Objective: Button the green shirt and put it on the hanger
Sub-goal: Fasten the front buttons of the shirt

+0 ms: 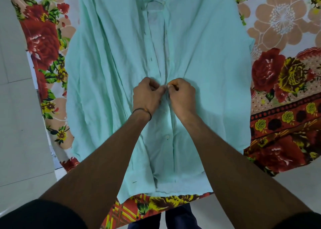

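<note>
The green shirt (213,93) lies flat and front up on a floral bedsheet (284,37), collar end away from the person. The flat support keeps the two front edges aligned. The left hand (146,95) and right hand (182,95) meet at mid-front, fingers curled, each pinching one front edge, apparently to pass a button through its hole. That button is hidden. Below the hands a white button (167,137) looks fastened; above them the front gapes open. No hanger is in view.
</note>
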